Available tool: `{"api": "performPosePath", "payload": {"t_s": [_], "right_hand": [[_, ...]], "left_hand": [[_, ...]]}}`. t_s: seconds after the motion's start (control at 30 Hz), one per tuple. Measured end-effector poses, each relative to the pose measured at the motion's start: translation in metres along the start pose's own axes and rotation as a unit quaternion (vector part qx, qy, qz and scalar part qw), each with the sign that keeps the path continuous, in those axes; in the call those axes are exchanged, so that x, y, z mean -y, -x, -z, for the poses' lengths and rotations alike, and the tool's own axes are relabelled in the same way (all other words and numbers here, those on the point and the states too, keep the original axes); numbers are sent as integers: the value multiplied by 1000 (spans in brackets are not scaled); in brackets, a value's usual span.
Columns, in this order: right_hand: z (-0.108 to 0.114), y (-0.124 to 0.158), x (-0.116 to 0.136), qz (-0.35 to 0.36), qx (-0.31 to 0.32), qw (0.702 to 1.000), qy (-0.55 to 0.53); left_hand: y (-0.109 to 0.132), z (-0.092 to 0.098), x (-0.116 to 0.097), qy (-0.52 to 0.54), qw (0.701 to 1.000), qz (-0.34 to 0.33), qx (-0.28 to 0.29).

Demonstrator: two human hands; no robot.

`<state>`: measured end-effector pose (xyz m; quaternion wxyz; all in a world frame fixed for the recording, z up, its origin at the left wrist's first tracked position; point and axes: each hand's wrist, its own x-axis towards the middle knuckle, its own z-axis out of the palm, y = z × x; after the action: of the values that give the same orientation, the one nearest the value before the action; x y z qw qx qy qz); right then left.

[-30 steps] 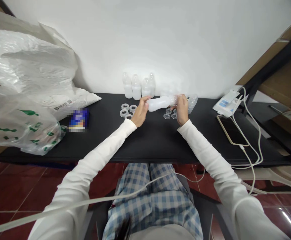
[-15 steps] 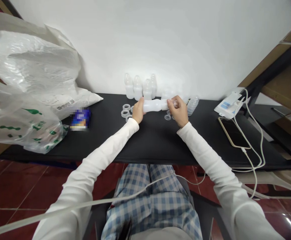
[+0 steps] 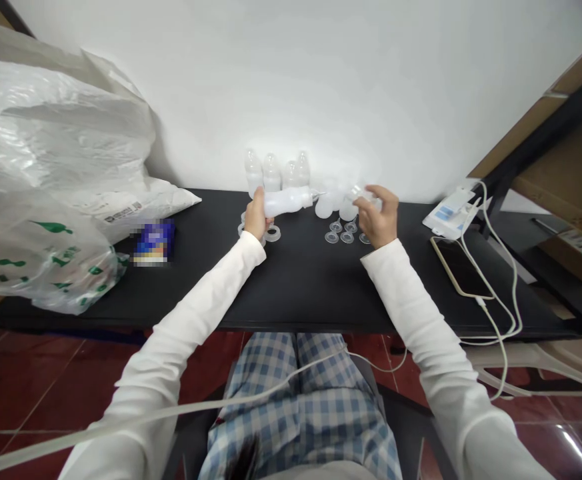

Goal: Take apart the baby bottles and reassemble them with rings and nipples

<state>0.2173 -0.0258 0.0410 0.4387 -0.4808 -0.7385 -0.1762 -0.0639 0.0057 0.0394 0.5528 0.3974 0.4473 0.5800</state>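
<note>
Two things held: left hand [image 3: 257, 215] around a sideways plastic bottle [image 3: 288, 201]; right hand [image 3: 378, 217] pinching a clear piece [image 3: 361, 193].

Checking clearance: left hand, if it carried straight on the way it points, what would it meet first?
The left hand, past the white plastic bottle it grips, would probably meet the leftmost upright plastic bottle, or the next one along; depth is unclear from this head view.

The black desk [image 3: 311, 293] gives hands a wide lane along its front, from a blue packet [image 3: 153, 241] to a phone [image 3: 459, 267]. Farther back, upright plastic bottles [image 3: 271, 172], clear rings [image 3: 273, 233] and small clear discs [image 3: 345, 237] crowd the left hand [image 3: 257, 215], its held bottle [image 3: 288, 200], and the right hand [image 3: 378, 217]. A white cable [image 3: 501, 313] hems the right; a plastic bag [image 3: 55, 113] walls the left. Pale pieces by the wall are hard to separate.
</note>
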Motion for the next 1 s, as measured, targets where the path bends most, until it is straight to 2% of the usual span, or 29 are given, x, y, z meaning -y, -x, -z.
{"api": "performPosePath", "payload": {"t_s": [0.17, 0.33, 0.4, 0.57, 0.7, 0.77, 0.87, 1.0], "right_hand": [[14, -6, -20, -61, -103, 989, 88], [22, -9, -34, -161, -180, 963, 118], [22, -9, -39, -188, -157, 961, 125], [17, -7, -42, -211, -26, 960, 181], [17, -7, -36, -215, 22, 952, 216], [20, -8, -33, -224, 23, 949, 220], [27, -10, -31, -251, -9, 942, 222], [36, -10, -37, -313, -53, 917, 242]], "left_hand": [[6, -5, -1, 25, 999, -3, 23], [13, -13, 4, 50, 999, 2, 15], [14, -14, 6, 52, 998, -2, 19], [14, -13, 8, 52, 998, -3, 22], [14, -12, 10, 45, 999, 6, 21], [14, -12, 11, 43, 999, 6, 19], [14, -12, 11, 41, 999, 10, 11], [14, -13, 11, 38, 999, 12, 3]]}}
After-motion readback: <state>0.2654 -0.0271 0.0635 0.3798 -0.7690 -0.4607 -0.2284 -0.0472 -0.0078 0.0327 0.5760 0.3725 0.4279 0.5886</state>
